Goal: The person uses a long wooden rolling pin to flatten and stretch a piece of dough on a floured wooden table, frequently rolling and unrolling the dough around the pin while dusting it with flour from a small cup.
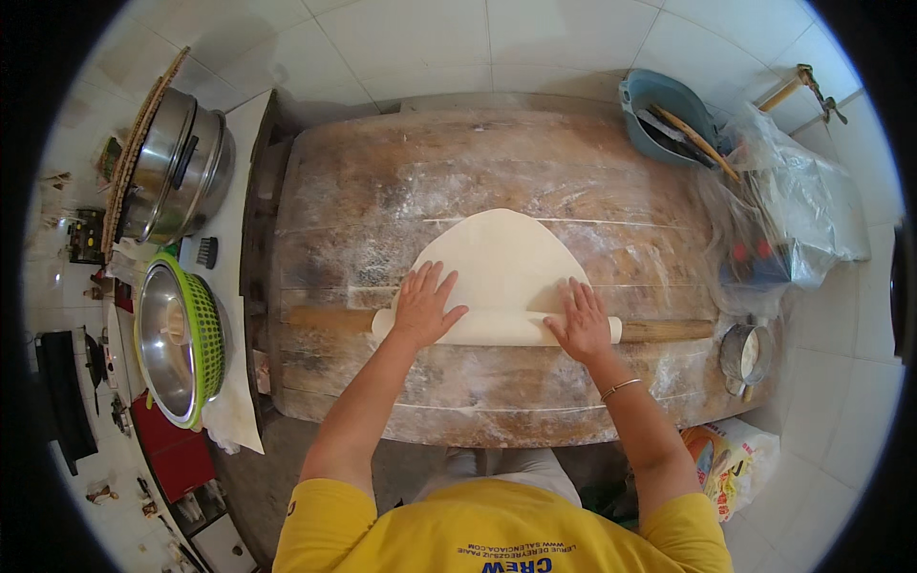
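1. So the dough sheet [501, 253] is sitting mid-worktop [458, 392], its near part wrapping around the rolling pin [669, 330] and the rest lying flat as a rounded flap on the far side
2. The pin is lying crosswise, both bare wooden ends poking out past the dough
3. Left hand [423, 306] is resting left of the middle, right hand [581, 323] nearer the right end; grip-wise both are wide, palms down and fingers spreading over the dough, neither one closing around the pin
4. My read: they're rolling the sheet thinner while it's wound on the pin, and the flap is still waiting to be wound up
5. I'd say the next move is calling for even pressure from both palms, otherwise they're risking a crease or a lopsided sheet
6. Further out, flour [392, 191] is dusting the boards and a metal cup [745, 353] is standing near the pin's right end
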A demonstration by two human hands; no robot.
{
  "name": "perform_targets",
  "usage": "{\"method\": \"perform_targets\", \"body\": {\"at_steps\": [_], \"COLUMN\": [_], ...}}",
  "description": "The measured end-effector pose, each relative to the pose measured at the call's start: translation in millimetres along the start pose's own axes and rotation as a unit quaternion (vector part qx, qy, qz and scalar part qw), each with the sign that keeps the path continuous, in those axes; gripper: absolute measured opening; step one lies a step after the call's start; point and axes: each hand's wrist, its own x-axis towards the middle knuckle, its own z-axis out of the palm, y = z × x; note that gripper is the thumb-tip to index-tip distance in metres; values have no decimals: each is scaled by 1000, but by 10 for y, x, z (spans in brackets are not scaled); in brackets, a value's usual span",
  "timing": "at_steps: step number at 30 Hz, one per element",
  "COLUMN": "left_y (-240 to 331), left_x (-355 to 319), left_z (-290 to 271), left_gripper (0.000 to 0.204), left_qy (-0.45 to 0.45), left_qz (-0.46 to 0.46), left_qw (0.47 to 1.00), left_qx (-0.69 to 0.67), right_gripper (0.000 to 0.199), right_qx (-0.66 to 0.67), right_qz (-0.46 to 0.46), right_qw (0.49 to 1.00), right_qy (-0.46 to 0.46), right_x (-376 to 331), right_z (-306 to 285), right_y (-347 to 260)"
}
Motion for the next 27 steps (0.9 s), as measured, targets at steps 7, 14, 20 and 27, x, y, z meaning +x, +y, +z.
{"method": "perform_targets", "body": {"at_steps": [7, 14, 20, 27], "left_y": [300, 450, -240, -416], "left_x": [-734, -1632, 255, 723], "left_z": [13, 378, -136, -321], "left_gripper": [71, 75, 64, 71], "left_qy": [-64, -58, 37, -140], "left_qz": [-13, 20, -30, -4], "left_qw": [998, 998, 999, 990], "left_qx": [-16, -2, 25, -32], "right_gripper": [72, 82, 74, 84], "right_qx": [17, 26, -6, 36], "right_qz": [-11, -52, -10, 2], "right_qw": [1000, 997, 996, 988], "right_qy": [-24, -43, 93, -149], "right_x": [-595, -1316, 361, 855], "right_z": [-91, 83, -53, -256], "right_y": [-171, -181, 232, 431]}}
